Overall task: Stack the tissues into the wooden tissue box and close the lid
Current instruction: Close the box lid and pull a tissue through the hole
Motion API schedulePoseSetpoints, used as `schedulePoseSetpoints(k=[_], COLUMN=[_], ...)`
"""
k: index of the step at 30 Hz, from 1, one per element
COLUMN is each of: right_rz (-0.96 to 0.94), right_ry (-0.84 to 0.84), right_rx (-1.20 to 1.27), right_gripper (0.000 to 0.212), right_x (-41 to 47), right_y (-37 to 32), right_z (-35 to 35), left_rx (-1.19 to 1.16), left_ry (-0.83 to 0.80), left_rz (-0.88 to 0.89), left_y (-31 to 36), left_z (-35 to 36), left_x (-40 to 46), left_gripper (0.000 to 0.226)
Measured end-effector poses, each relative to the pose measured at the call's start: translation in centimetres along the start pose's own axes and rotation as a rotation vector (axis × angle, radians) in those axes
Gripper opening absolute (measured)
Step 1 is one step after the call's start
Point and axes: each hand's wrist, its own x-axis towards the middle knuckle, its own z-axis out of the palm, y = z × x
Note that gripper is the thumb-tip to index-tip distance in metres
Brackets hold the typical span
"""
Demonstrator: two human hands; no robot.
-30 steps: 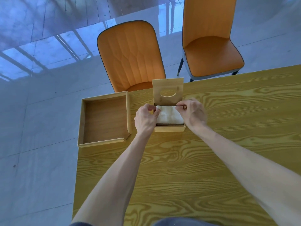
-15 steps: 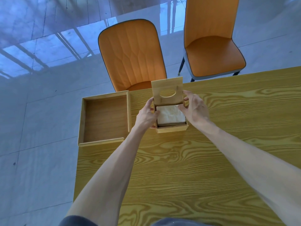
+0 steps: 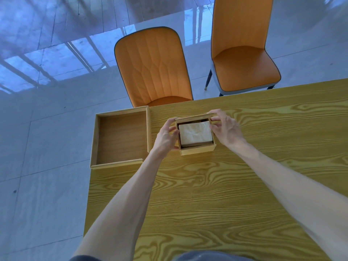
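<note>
A small wooden tissue box [image 3: 198, 150] stands on the table near its far edge. A stack of white tissues [image 3: 194, 133] fills it, top sheet crumpled. The hinged lid [image 3: 194, 117] is tilted forward over the box's back edge, so I see it almost edge-on, and the box still gapes toward me. My left hand [image 3: 166, 136] rests against the box's left side, fingers pinching the lid's left end. My right hand [image 3: 226, 129] grips the lid's right end with thumb and fingers.
An empty shallow wooden tray [image 3: 120, 138] lies left of the box, overhanging the table's [image 3: 207, 194] left edge. Two orange chairs [image 3: 153, 68] [image 3: 243, 65] stand beyond the far edge on a glossy tiled floor.
The lid stood upright behind the box; both hands moved from the tissues to its ends and have swung it forward and down over the box.
</note>
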Motion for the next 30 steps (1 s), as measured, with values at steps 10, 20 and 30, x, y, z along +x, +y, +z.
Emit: schedulePoseSetpoints(k=[10, 20, 30], right_rz=[0.418, 0.511, 0.43], right_ry=[-0.21, -0.317, -0.197], right_rx=[0.576, 0.63, 0.513], right_gripper=[0.072, 0.042, 0.05], right_x=[-0.3, -1.4, -3.3], right_y=[-2.2, -1.8, -0.8], right_z=[-3.0, -3.7, -1.8], left_rx=[-0.2, -0.204, -0.081], left_ry=[0.024, -0.029, 0.0], left_rz=[-0.146, -0.18, -0.117], left_y=[1.9, 0.7, -1.0], left_z=[-0.4, -1.5, -0.6], left_x=[-1.3, -2.4, -3.4], left_gripper=[0.067, 0.047, 0.046])
